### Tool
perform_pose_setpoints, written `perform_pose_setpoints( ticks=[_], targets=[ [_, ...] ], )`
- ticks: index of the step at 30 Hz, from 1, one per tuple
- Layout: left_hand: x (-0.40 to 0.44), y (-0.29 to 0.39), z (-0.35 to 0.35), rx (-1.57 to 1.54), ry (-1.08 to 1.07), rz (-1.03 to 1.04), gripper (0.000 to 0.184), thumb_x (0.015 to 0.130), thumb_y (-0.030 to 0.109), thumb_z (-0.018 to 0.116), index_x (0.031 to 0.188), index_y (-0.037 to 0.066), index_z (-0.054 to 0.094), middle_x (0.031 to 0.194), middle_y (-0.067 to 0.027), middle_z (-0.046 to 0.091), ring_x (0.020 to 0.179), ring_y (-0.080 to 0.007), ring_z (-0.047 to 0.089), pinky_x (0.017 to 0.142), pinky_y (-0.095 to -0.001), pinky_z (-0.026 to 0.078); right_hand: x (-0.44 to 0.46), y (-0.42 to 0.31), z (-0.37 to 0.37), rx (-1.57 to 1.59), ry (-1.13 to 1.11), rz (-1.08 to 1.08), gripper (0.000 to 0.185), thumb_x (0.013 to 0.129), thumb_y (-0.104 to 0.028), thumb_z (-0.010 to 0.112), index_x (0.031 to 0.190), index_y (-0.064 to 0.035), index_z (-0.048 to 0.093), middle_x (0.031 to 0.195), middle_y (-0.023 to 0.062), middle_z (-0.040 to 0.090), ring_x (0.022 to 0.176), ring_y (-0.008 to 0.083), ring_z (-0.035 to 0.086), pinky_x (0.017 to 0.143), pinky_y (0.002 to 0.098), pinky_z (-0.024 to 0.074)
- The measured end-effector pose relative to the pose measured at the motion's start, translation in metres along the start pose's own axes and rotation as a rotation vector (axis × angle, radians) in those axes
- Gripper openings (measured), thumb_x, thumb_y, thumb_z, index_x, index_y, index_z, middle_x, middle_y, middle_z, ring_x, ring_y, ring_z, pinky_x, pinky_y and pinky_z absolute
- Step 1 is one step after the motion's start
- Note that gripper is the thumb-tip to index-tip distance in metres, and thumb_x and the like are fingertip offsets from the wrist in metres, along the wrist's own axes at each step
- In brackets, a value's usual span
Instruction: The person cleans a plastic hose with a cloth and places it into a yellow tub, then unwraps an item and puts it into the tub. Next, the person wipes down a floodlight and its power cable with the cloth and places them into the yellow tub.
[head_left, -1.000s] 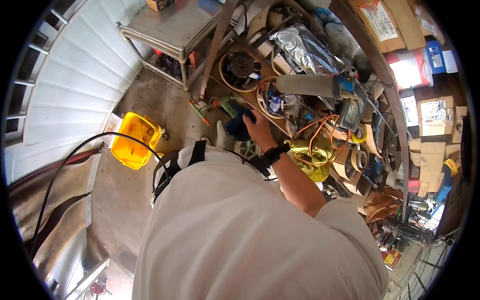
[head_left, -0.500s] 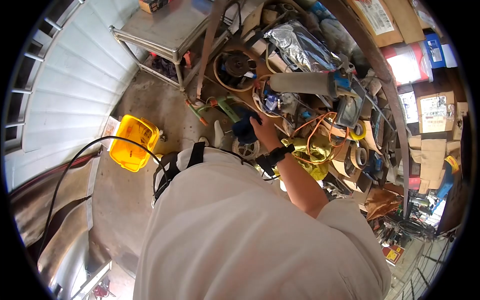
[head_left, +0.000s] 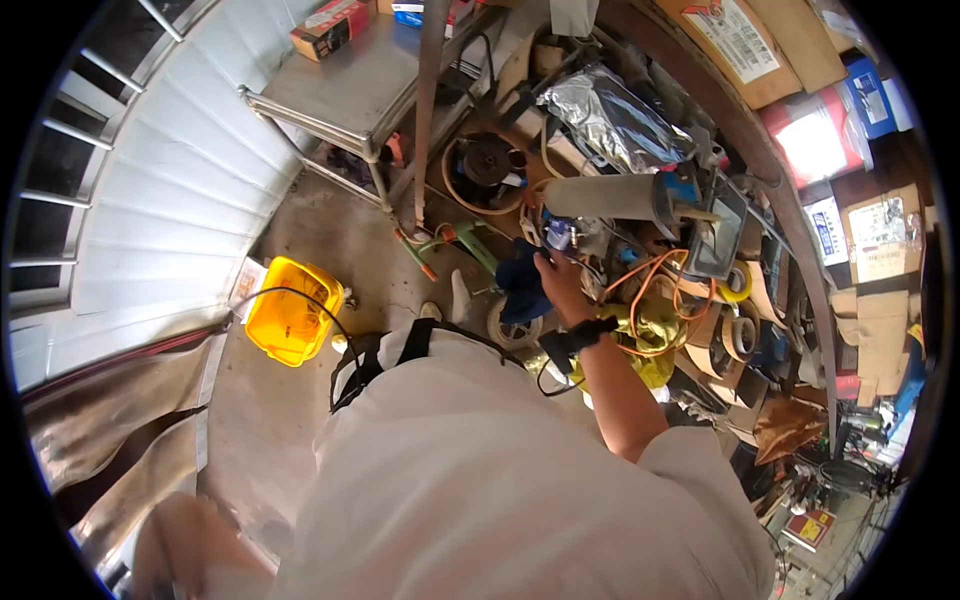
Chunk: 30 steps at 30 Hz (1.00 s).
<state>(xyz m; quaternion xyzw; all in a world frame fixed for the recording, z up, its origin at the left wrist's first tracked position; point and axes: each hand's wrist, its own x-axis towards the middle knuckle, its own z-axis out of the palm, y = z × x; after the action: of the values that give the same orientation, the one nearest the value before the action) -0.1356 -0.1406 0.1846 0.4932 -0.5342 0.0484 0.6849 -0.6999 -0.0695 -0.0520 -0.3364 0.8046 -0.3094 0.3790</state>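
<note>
My right hand (head_left: 563, 285), with a black band (head_left: 578, 342) on its wrist, is closed around a dark blue cloth (head_left: 523, 283). The cloth hangs down in loose folds; whether it is a garment or a cap I cannot make out. Below it are a small wheel (head_left: 514, 325) and a green metal frame (head_left: 468, 243) with orange ends. At the bottom left edge a blurred bare limb, seemingly my left arm (head_left: 190, 550), comes into view beside my shirt. Motion smears it, and its fingers cannot be made out.
A yellow bin (head_left: 292, 312) stands on the floor to the left. A metal table (head_left: 345, 85) is ahead. On the right, shelving is heaped with a grey cylinder (head_left: 605, 197), orange cable (head_left: 640, 290), tape rolls (head_left: 738, 337) and cardboard boxes (head_left: 880, 240). A black cable loops near my waist.
The view has shifted, so the surroundings sit lower and further right. My right hand still holds the dark blue cloth, which now hangs longer. A blurred limb has appeared at bottom left.
</note>
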Motion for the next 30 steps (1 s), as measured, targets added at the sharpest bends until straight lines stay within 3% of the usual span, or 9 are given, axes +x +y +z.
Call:
perform_pose_setpoints(
  ticks=[3,6,9,11,18,21,22,24,30],
  targets=[
    [-0.016,0.010,0.038,-0.107,-0.076,-0.002,0.059,0.098,0.045,0.029,0.147,0.014,0.022,0.149,-0.0128,0.029,0.137,-0.0259,0.029,0.111,-0.0388,0.024,-0.015,-0.020,-0.010,0.410,-0.259,0.008,0.040,0.085,-0.016,0.060,0.120,0.0020,0.051,0.101,0.0085,0.062,0.091,0.0201,0.059,0.081,0.0308,0.0453],
    [-0.100,0.003,0.121,-0.238,-0.682,-0.297,0.060,0.098,0.046,0.027,0.148,0.014,0.021,0.150,-0.0129,0.028,0.138,-0.0259,0.028,0.112,-0.0389,0.024,-0.036,-0.036,0.000,0.493,-0.419,-0.048,0.051,0.081,-0.007,0.060,0.129,0.0019,0.045,0.115,0.0094,0.058,0.106,0.0183,0.055,0.091,0.0297,0.0428],
    [-0.193,0.016,0.188,-0.221,-1.358,-0.430,0.070,0.080,0.018,0.072,0.139,0.004,0.038,0.138,-0.0149,0.045,0.127,-0.0263,0.043,0.105,-0.0339,0.031,-0.049,-0.051,0.033,0.355,-0.442,-0.254,0.051,0.081,-0.006,0.060,0.130,0.0002,0.046,0.119,0.0139,0.058,0.112,0.0207,0.054,0.095,0.0308,0.0416],
    [-0.229,0.024,0.207,-0.268,-1.388,-0.140,0.068,0.078,0.015,0.074,0.136,0.005,0.041,0.131,-0.0147,0.050,0.124,-0.0219,0.046,0.103,-0.0326,0.034,-0.067,-0.090,0.041,0.195,-0.428,-0.474,0.048,0.081,-0.005,0.061,0.128,-0.0011,0.049,0.120,0.0149,0.058,0.112,0.0219,0.055,0.095,0.0312,0.0421],
    [-0.183,0.043,0.205,-0.252,-1.469,-0.529,0.022,0.080,0.009,0.072,0.090,0.002,0.054,0.076,-0.0071,0.058,0.070,-0.0153,0.053,0.066,-0.0302,0.045,-0.082,-0.138,0.022,0.205,-0.128,-0.631,0.033,0.079,-0.002,0.066,0.111,-0.0017,0.061,0.106,0.0117,0.064,0.096,0.0195,0.061,0.087,0.0294,0.0455],
    [-0.154,0.060,0.203,-0.386,-1.311,-0.349,0.023,0.077,0.006,0.073,0.089,0.002,0.053,0.081,-0.0088,0.058,0.072,-0.0178,0.054,0.068,-0.0289,0.045,-0.099,-0.133,0.011,0.288,0.229,-0.821,0.041,0.082,0.000,0.061,0.122,-0.0002,0.051,0.116,0.0122,0.058,0.101,0.0192,0.058,0.089,0.0292,0.0439],
    [-0.149,0.066,0.206,-0.493,-1.192,-0.055,0.027,0.073,0.003,0.073,0.092,0.003,0.053,0.090,-0.0104,0.059,0.078,-0.0240,0.057,0.070,-0.0318,0.046,-0.107,-0.126,0.016,0.328,0.392,-0.900,0.044,0.084,0.000,0.059,0.127,0.0003,0.047,0.119,0.0123,0.055,0.104,0.0193,0.056,0.090,0.0292,0.0432],
    [-0.140,0.094,0.203,-0.656,-1.317,-0.100,0.028,0.073,0.002,0.071,0.093,0.003,0.053,0.097,-0.0108,0.059,0.083,-0.0283,0.058,0.073,-0.0343,0.047,-0.106,-0.077,0.056,0.326,0.563,-0.581,0.047,0.088,-0.002,0.053,0.132,-0.0005,0.038,0.125,0.0115,0.050,0.109,0.0198,0.053,0.094,0.0300,0.0411],
    [-0.160,0.105,0.185,-0.673,-1.853,-0.002,0.027,0.075,0.006,0.065,0.099,0.005,0.053,0.107,-0.0094,0.062,0.095,-0.0319,0.060,0.081,-0.0364,0.049,-0.064,-0.089,0.141,0.371,0.052,-0.545,0.047,0.088,-0.007,0.054,0.132,-0.0019,0.039,0.127,0.0111,0.049,0.112,0.0208,0.051,0.097,0.0315,0.0388]
  ],
)
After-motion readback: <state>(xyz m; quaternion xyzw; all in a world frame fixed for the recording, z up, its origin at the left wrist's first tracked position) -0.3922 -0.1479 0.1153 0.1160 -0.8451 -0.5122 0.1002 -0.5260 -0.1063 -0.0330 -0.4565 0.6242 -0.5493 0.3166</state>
